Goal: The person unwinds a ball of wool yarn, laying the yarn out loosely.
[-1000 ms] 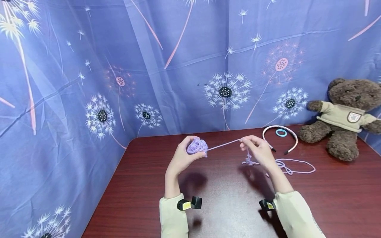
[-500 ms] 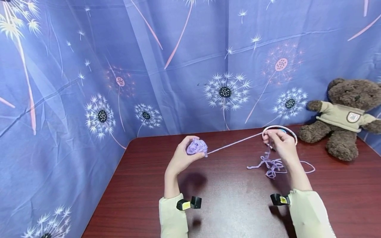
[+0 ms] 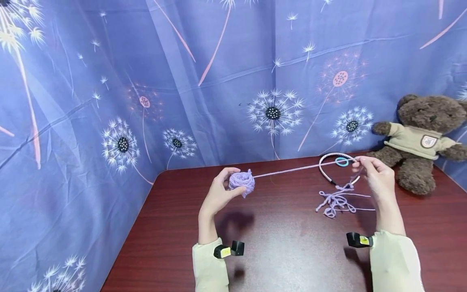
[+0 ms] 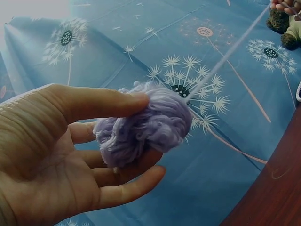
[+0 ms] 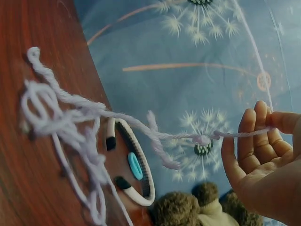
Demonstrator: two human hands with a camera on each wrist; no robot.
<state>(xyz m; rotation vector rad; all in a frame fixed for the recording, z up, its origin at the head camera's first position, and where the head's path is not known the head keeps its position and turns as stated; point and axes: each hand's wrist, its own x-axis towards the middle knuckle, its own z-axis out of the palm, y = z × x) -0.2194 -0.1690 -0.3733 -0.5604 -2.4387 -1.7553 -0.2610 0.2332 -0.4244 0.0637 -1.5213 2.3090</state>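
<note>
A small ball of lilac yarn point(image 3: 241, 182) is held above the table by my left hand point(image 3: 219, 192). In the left wrist view the thumb presses the ball point(image 4: 146, 125) from above and the fingers support it beneath. A taut strand point(image 3: 292, 170) runs from the ball across to my right hand point(image 3: 377, 178), which pinches it between thumb and fingertips. From the right hand point(image 5: 263, 155) the loose end hangs down, with knots in it, to a tangled heap of yarn point(image 3: 337, 202) on the table, seen also as loops point(image 5: 61, 113) in the right wrist view.
Behind the strand lie a white headband point(image 3: 322, 168) with black tips and a light blue ring point(image 3: 341, 162). At the back right sits a brown teddy bear point(image 3: 416, 142). The dark red table point(image 3: 164, 243) meets a blue dandelion-print curtain point(image 3: 219, 121).
My right hand has moved to the right, drawing out a longer strand from the ball. The loose yarn heap has shifted right. My left hand stays nearly in place, the ball slightly turned.
</note>
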